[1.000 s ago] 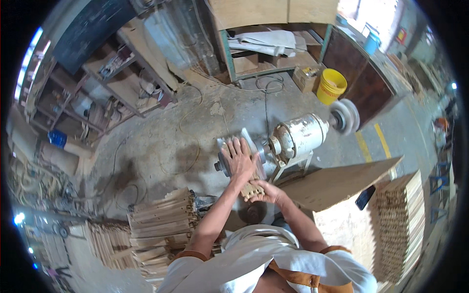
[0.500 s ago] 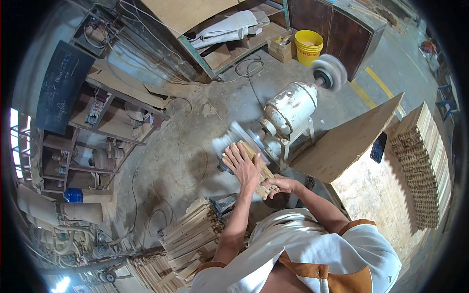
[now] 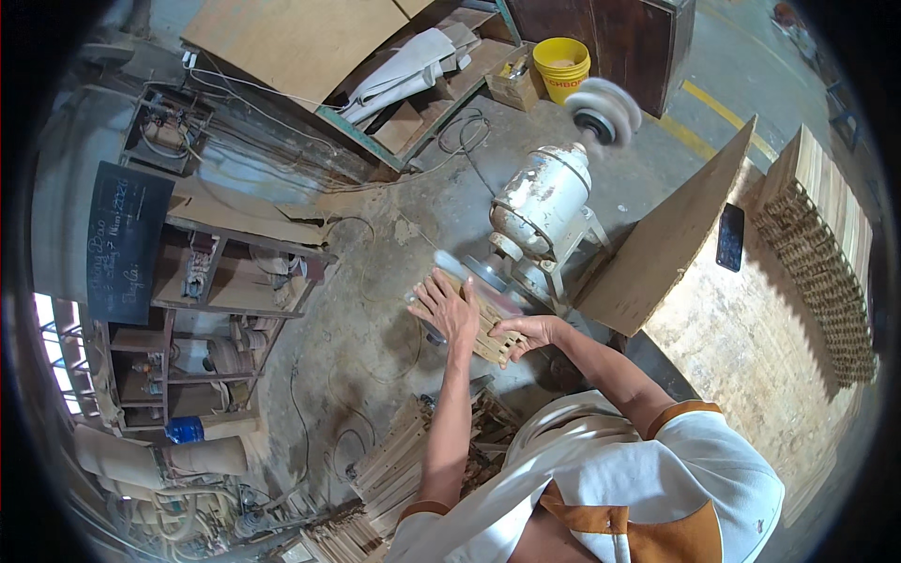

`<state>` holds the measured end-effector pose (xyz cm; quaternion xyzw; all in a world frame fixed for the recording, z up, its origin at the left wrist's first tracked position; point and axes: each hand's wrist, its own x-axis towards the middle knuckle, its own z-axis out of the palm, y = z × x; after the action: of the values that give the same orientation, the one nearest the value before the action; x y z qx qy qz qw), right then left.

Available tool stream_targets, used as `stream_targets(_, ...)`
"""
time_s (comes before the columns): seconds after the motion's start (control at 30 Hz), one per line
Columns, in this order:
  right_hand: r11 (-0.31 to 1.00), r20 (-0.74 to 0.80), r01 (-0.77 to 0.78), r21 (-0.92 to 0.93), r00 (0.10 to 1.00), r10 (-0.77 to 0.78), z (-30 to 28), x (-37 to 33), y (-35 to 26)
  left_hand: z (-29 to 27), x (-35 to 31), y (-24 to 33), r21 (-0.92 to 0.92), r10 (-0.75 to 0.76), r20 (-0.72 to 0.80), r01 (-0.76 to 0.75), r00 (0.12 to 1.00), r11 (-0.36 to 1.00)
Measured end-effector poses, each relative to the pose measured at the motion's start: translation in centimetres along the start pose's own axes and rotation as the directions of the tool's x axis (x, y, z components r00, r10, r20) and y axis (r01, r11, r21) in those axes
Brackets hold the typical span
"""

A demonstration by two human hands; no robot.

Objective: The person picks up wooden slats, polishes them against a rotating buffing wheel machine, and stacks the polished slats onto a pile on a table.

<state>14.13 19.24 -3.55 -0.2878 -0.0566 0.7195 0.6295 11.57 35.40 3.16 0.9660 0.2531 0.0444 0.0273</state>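
A bundle of pale wooden slats [image 3: 492, 343] lies slantwise under my hands, against a spinning wheel [image 3: 487, 272] on the near end of a bench grinder motor [image 3: 542, 192]. My left hand [image 3: 449, 308] rests on top of the slats, its fingers stretched out and apart. My right hand [image 3: 527, 334] closes round the slats' near right edge, thumb on top and fingers partly hidden below. At the motor's far end, a pale buffing wheel [image 3: 603, 111] is blurred by its spin.
Many slats are stacked on a board-topped table [image 3: 741, 347] at right, near a black phone [image 3: 730, 237]. An upright wooden panel [image 3: 671, 235] edges that table. Loose slats [image 3: 399, 469] pile below my left arm. Shelves [image 3: 225, 272] stand left; a yellow bucket [image 3: 561, 70] sits beyond the motor.
The view has turned and shifted, so the surroundings sit differently in it. Both hands stay on the slats at the wheel; the slats now show more broadly, with visible gaps between them.
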Motion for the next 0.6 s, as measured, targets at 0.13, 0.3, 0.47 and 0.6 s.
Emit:
stream_targets(0.13, 0.991, -0.094, 0.050, -0.122, 0.994, -0.061, 0.9, -0.3, -0.3, 0.2, 0.1, -0.1, 0.014, -0.051, 0.066, 0.050, 0.997, 0.999)
stream_targets(0.3, 0.970, -0.202, 0.034, -0.241, 0.976, -0.084, 2.0, 0.3, -1.8, 0.2, 1.0, -1.1, -0.033, -0.065, 0.055, 0.067, 0.996, 0.997)
stream_targets(0.47, 0.962, -0.244, 0.013, -0.272, 0.966, -0.082, 2.4, 0.3, -1.6, 0.6, 1.0, -1.4, -0.086, -0.047, 0.039, 0.050, 0.998, 0.995)
stream_targets(0.6, 0.965, -0.207, 0.077, -0.251, 0.970, -0.131, 2.0, 0.7, -0.7, 0.7, 0.8, -1.6, -0.113, -0.022, 0.021, 0.024, 1.000, 0.993)
